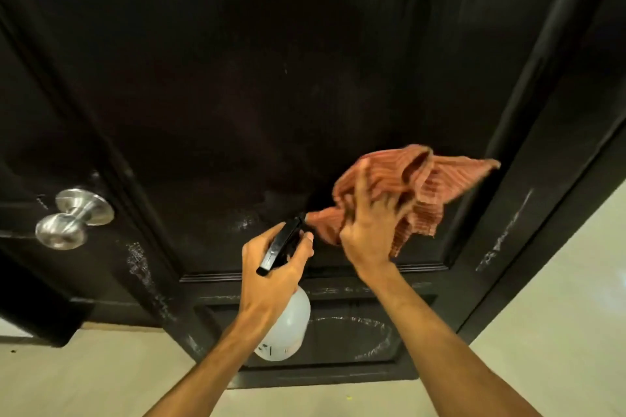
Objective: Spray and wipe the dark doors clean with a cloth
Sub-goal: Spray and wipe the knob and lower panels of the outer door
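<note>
My left hand (275,269) is gripping the sprayer (288,332); my right hand (369,230) is clutching the cloth (426,179), seemingly wiping the door (237,78). Next: firm overlapping strokes.

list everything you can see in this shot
door: one, black, fills most of the view
door frame: one, black, along the right of the door
knob: one, silver, left side of the door
white smears: several, white, on the lower panel and the door's edges
cloth: one, orange striped, bunched against the door at centre right
spray bottle: one, cloudy white with a black head, low centre, nozzle towards the door
floor: one, pale, bottom and right of the view
left hand: one, grips the spray bottle's head
right hand: one, holds the cloth
</note>
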Available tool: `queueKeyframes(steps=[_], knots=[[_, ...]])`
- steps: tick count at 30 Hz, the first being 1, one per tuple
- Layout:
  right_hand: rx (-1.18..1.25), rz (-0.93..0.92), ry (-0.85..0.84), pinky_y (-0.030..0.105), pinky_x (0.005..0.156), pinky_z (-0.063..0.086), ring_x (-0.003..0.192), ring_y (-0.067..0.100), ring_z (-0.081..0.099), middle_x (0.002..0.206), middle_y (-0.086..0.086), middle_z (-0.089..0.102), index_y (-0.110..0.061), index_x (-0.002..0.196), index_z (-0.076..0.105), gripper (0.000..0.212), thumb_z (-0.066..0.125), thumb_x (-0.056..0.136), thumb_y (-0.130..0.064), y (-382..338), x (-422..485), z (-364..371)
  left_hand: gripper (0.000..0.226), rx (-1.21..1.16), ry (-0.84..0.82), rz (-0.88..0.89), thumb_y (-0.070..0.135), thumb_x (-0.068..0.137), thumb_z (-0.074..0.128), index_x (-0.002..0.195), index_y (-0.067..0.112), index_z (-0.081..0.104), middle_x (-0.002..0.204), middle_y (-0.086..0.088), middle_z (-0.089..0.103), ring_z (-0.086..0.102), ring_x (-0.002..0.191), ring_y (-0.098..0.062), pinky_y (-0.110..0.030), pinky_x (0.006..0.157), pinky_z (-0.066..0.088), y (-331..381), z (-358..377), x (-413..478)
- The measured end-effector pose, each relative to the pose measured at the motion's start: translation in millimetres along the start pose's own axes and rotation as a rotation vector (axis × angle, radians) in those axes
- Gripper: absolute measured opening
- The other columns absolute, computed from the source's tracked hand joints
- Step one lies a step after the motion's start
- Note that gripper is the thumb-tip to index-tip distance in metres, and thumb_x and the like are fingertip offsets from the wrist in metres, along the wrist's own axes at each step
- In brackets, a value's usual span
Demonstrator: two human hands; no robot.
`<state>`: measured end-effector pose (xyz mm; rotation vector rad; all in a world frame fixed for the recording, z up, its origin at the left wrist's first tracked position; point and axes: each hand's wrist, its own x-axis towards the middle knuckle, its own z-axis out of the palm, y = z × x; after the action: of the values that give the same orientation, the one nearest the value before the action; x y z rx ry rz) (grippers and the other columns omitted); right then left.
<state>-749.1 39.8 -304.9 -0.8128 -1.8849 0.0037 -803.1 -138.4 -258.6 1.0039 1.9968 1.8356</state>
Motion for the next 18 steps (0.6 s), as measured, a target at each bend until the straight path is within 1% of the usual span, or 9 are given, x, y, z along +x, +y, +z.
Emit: queueKeyframes(steps=[2, 4, 6, 7, 11, 12, 14, 16, 18], knots=[[-0.034, -0.267, -0.058, 0.059, 0.107, 0.023, 0.096, 0.035, 0.060, 0.093, 0.012, 0.068, -0.018, 0.117, 0.071, 0.036, 0.054, 0.089, -0.032, 18, -11, 0, 0.014, 0.014, -0.022, 0.015, 0.011, 0.095, 0.074, 0.082, 0.008, 0.071, 0.061, -0.006, 0.066, 0.052, 0.044, -0.007, -0.035, 0.047, 0.048, 2, 8, -2], [0.047, -0.149, 0.056, 0.047, 0.091, 0.036, 0.085, 0.034, 0.062, 0.087, 0.010, 0.066, -0.011, 0.094, 0.071, 0.020, 0.059, 0.087, -0.025, 42, -10, -5, 0.012, -0.010, -0.027, 0.011, 0.010, 0.095, 0.073, 0.083, 0.010, 0.071, 0.066, -0.007, 0.070, 0.055, 0.043, -0.008, -0.032, 0.043, 0.047, 5, 18, -3], [0.056, 0.140, 0.211, 0.044, 0.089, 0.035, 0.097, 0.034, 0.056, 0.103, 0.013, 0.060, -0.005, 0.107, 0.062, 0.021, 0.057, 0.093, -0.021, 47, -15, -13, 0.012, -0.029, -0.032, 0.010, 0.012, 0.096, 0.072, 0.085, 0.011, 0.071, 0.074, -0.008, 0.074, 0.055, 0.042, -0.008, -0.028, 0.044, 0.045, 9, 29, -4], [0.039, 0.191, 0.211, 0.043, 0.090, 0.036, 0.100, 0.031, 0.051, 0.107, 0.013, 0.059, -0.006, 0.114, 0.059, 0.024, 0.055, 0.095, -0.021, 47, -19, -14, 0.013, -0.029, -0.038, 0.017, 0.013, 0.097, 0.072, 0.085, 0.009, 0.071, 0.075, -0.010, 0.073, 0.054, 0.042, -0.007, -0.026, 0.045, 0.044, 10, 35, -5], [0.028, -0.146, -0.056, 0.043, 0.083, 0.035, 0.095, 0.033, 0.054, 0.098, 0.015, 0.067, -0.010, 0.101, 0.069, 0.028, 0.054, 0.088, -0.029, 80, -25, -30, 0.015, -0.028, -0.072, 0.031, 0.013, 0.096, 0.073, 0.085, 0.004, 0.070, 0.068, -0.016, 0.067, 0.048, 0.042, -0.011, -0.032, 0.044, 0.046, 13, 57, -9], [0.037, -0.093, -0.054, 0.043, 0.086, 0.034, 0.097, 0.035, 0.055, 0.099, 0.017, 0.068, -0.008, 0.101, 0.069, 0.031, 0.053, 0.085, -0.030, 92, -18, -36, 0.013, -0.034, -0.077, 0.034, 0.013, 0.097, 0.073, 0.085, 0.007, 0.071, 0.069, -0.014, 0.069, 0.049, 0.042, -0.010, -0.032, 0.044, 0.045, 14, 61, -9], [0.091, 0.240, 0.052, 0.043, 0.099, 0.032, 0.111, 0.040, 0.054, 0.115, 0.025, 0.065, -0.002, 0.119, 0.063, 0.040, 0.051, 0.090, -0.026, 105, -3, -45, 0.012, -0.054, -0.081, 0.021, 0.012, 0.097, 0.072, 0.085, 0.011, 0.072, 0.075, -0.010, 0.074, 0.052, 0.041, -0.009, -0.028, 0.042, 0.043, 16, 71, -10], [0.072, 0.351, 0.031, 0.044, 0.116, 0.024, 0.133, 0.041, 0.039, 0.141, 0.030, 0.049, -0.006, 0.152, 0.037, 0.063, 0.049, 0.092, -0.019, 102, -5, -46, 0.013, -0.055, -0.091, 0.015, 0.012, 0.098, 0.071, 0.085, 0.010, 0.071, 0.076, -0.010, 0.074, 0.052, 0.040, -0.009, -0.028, 0.041, 0.043, 17, 81, -11], [0.001, 0.193, -0.130, 0.051, 0.117, 0.025, 0.135, 0.042, 0.035, 0.145, 0.031, 0.044, -0.020, 0.163, 0.005, 0.082, 0.050, 0.093, -0.020, 104, -29, -45, 0.015, -0.054, -0.129, 0.020, 0.013, 0.098, 0.072, 0.084, 0.007, 0.070, 0.076, -0.017, 0.072, 0.049, 0.040, -0.010, -0.031, 0.043, 0.042, 18, 93, -13]])
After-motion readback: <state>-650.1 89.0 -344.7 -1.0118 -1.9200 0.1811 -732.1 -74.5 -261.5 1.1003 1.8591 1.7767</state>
